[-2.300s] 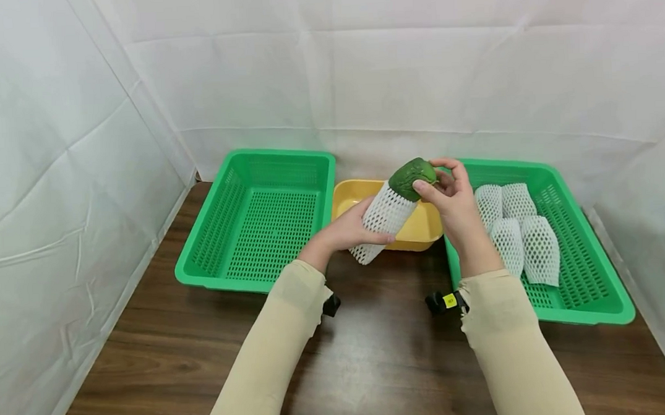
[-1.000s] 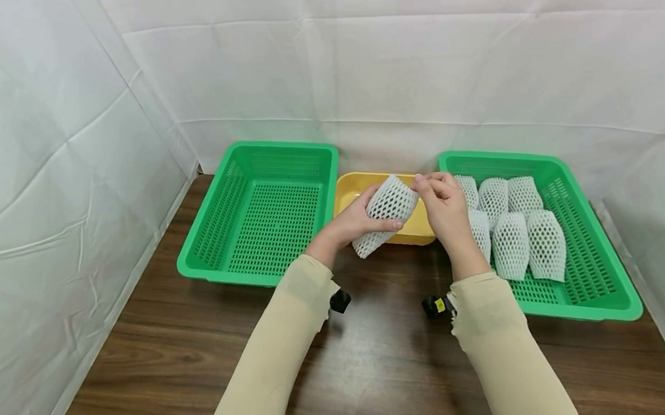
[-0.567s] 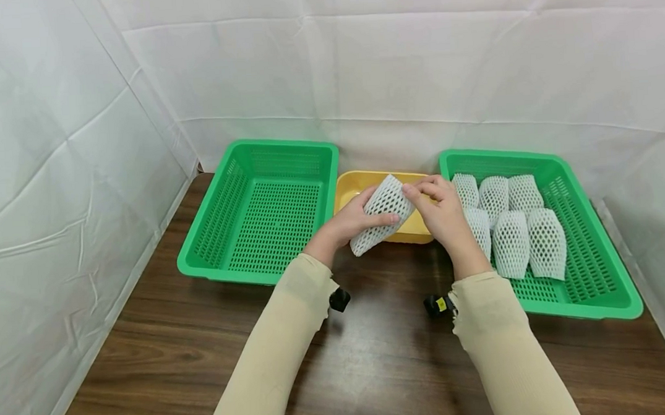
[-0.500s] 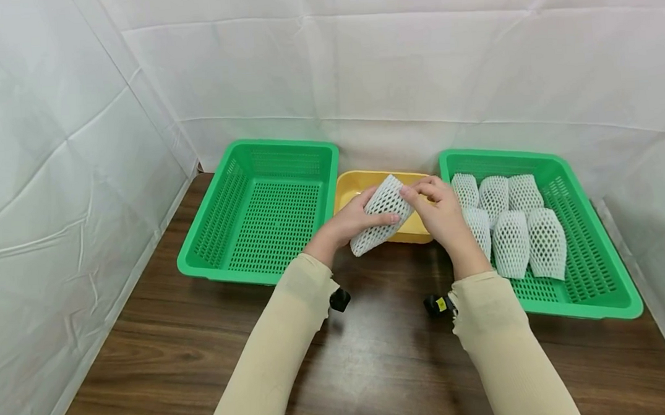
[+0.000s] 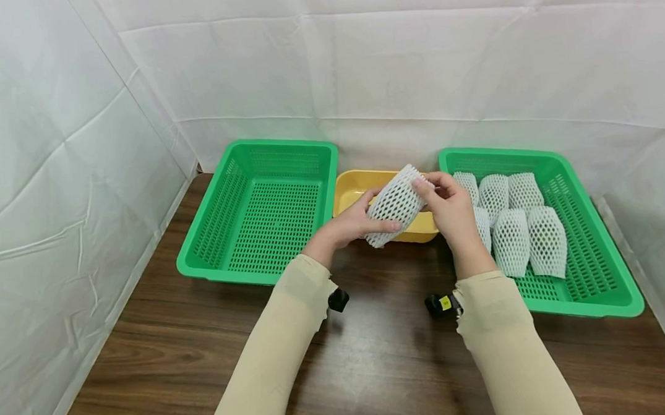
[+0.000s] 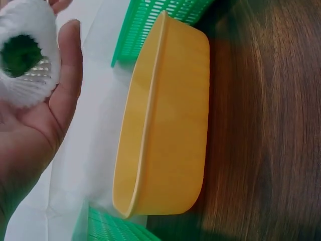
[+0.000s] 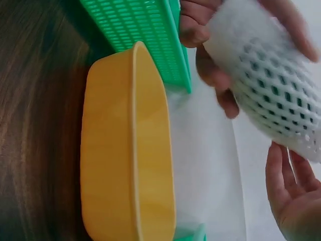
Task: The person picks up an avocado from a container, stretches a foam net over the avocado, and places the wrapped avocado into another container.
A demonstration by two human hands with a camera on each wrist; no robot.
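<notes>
A green, cucumber-like vegetable is wrapped in a white foam net sleeve [image 5: 399, 201], held tilted above the yellow tub [image 5: 350, 182]. My left hand [image 5: 351, 224] grips the sleeve's lower part, thumb lying across its near side. At the upper end, my right hand [image 5: 451, 207] pinches the net's rim between thumb and fingers. From the left wrist, the vegetable's dark green end [image 6: 21, 54] shows inside the sleeve's lower opening. The right wrist view has the net's mesh [image 7: 276, 90] stretched between both hands.
To the left stands a green perforated basket [image 5: 277, 219]. A second green basket [image 5: 594, 276] on the right contains several white-netted pieces [image 5: 511, 243]. All stand on a dark wooden table [image 5: 367, 367], with white sheeting [image 5: 382, 69] behind and at the sides.
Earlier the green vegetable stuck out of the sleeve's top; now the net covers it there. Over the last half second the sleeve has shifted slightly up and right, and the right hand moved with it.
</notes>
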